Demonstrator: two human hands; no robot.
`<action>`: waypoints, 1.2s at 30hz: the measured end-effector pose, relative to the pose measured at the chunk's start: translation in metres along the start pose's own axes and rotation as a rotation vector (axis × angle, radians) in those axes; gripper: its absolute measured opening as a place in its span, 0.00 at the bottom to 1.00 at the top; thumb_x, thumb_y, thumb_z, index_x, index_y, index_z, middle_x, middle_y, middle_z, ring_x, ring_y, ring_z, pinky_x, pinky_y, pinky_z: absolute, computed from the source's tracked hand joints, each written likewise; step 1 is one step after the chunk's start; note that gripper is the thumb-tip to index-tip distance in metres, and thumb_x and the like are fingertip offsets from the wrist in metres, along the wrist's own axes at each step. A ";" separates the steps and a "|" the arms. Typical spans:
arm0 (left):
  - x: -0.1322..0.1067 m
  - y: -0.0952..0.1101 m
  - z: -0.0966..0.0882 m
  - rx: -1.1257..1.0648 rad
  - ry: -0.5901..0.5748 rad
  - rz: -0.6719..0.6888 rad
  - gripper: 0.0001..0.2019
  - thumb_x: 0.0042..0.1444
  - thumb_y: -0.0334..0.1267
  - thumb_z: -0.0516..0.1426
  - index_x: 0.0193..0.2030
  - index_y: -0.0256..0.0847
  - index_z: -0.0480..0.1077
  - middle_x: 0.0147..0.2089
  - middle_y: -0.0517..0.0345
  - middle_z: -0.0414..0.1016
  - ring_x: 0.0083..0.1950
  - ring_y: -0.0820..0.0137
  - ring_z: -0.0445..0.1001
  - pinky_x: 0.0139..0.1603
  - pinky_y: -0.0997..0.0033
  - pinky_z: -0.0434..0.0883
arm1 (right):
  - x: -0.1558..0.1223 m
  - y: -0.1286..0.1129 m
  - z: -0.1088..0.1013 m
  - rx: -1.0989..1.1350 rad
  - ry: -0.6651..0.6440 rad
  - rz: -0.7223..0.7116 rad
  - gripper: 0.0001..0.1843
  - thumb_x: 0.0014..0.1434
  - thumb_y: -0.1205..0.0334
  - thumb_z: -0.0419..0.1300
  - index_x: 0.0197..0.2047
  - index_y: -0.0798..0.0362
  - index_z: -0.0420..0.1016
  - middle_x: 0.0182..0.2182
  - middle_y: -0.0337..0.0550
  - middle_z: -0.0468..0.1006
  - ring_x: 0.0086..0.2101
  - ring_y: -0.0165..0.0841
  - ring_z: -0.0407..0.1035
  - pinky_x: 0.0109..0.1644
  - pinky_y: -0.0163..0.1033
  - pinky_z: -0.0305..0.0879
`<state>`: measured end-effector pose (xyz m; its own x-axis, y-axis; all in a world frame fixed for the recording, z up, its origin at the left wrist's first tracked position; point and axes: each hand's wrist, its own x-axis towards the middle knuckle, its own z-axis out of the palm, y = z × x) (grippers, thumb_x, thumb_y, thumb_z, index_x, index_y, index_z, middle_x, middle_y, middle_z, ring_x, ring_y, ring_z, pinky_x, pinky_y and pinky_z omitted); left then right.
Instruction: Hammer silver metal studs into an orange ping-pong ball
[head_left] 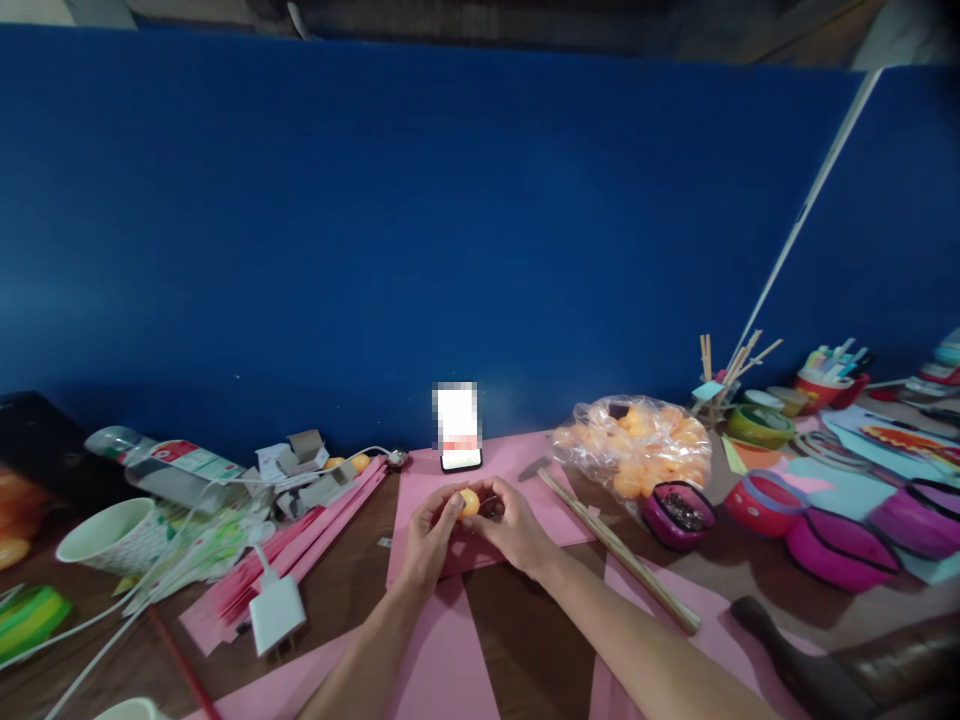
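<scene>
Between both hands, over a pink paper sheet [442,555], is a small orange ball [469,503]. My left hand [436,525] is closed on it, the thumb pressed against its left side. From the right, my right hand [510,520] has curled fingers at the ball's edge, thumb and fingertips close to it; they seem to touch it. Just beyond the hands, a lit phone [460,455] leans upright against the blue wall, its screen blurred out. A clear plastic bag [637,445] full of similar orange balls lies to the right.
Wooden sticks [622,550] lie right of my right arm, near a purple bowl [679,515] of dark bits. Several coloured bowls [840,548] stand farther right. At left are a white charger [276,610], a plastic bottle [176,470], a paper cup [112,535] and pink paper strips [300,545].
</scene>
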<state>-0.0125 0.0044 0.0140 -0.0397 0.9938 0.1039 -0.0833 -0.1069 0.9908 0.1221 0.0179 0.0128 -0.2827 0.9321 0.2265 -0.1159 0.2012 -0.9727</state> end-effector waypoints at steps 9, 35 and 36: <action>-0.002 0.003 0.001 0.001 -0.001 0.028 0.22 0.50 0.46 0.54 0.50 0.37 0.67 0.45 0.50 0.73 0.42 0.65 0.71 0.40 0.71 0.68 | 0.001 0.001 0.003 0.014 0.019 -0.007 0.17 0.49 0.55 0.60 0.42 0.52 0.68 0.36 0.42 0.73 0.33 0.32 0.68 0.37 0.37 0.67; -0.001 0.002 0.003 -0.041 -0.054 0.027 0.20 0.50 0.43 0.55 0.50 0.39 0.63 0.43 0.51 0.72 0.40 0.68 0.72 0.41 0.68 0.69 | -0.004 -0.010 0.002 -0.316 0.103 -0.255 0.17 0.54 0.67 0.54 0.48 0.50 0.65 0.45 0.46 0.69 0.44 0.36 0.64 0.47 0.41 0.63; -0.001 0.001 0.002 -0.038 -0.055 0.028 0.20 0.51 0.43 0.54 0.51 0.40 0.63 0.44 0.51 0.72 0.41 0.67 0.71 0.42 0.68 0.69 | -0.004 -0.010 0.002 -0.336 0.095 -0.282 0.17 0.53 0.68 0.54 0.48 0.51 0.65 0.45 0.46 0.68 0.45 0.36 0.63 0.48 0.41 0.63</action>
<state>-0.0101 0.0035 0.0154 0.0124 0.9905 0.1369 -0.1206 -0.1344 0.9836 0.1230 0.0116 0.0217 -0.1937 0.8472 0.4947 0.1444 0.5234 -0.8398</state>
